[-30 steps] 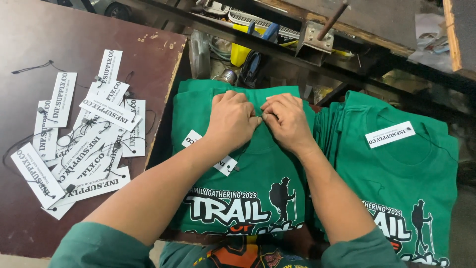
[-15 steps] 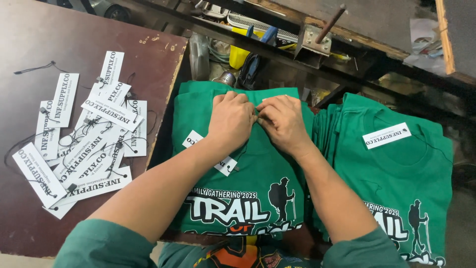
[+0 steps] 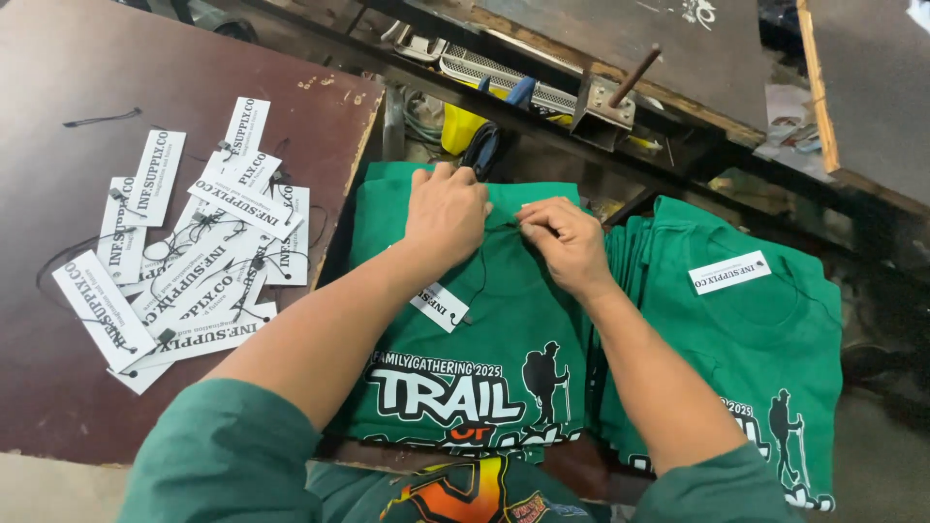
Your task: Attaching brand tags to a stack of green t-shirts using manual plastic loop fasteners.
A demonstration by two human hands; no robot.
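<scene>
A folded green T-shirt (image 3: pixel 465 329) with a white print lies on top of a pile right below me. My left hand (image 3: pixel 444 215) and my right hand (image 3: pixel 567 242) meet at its collar, fingers pinched on a thin black string (image 3: pixel 481 276). The string runs down to a white paper hang tag (image 3: pixel 439 306) lying on the shirt under my left forearm. What the fingertips do at the collar is hidden.
Several white hang tags with black strings (image 3: pixel 184 257) lie spread on the dark brown table (image 3: pixel 58 387) at the left. A second pile of green shirts (image 3: pixel 736 349) with a tag (image 3: pixel 729 272) on top sits at the right. Tools and metal clutter (image 3: pixel 542 97) fill the gap behind.
Both hands stay at the collar with small finger movements. The hang tag on its string shows a little more clearly beneath my left forearm.
</scene>
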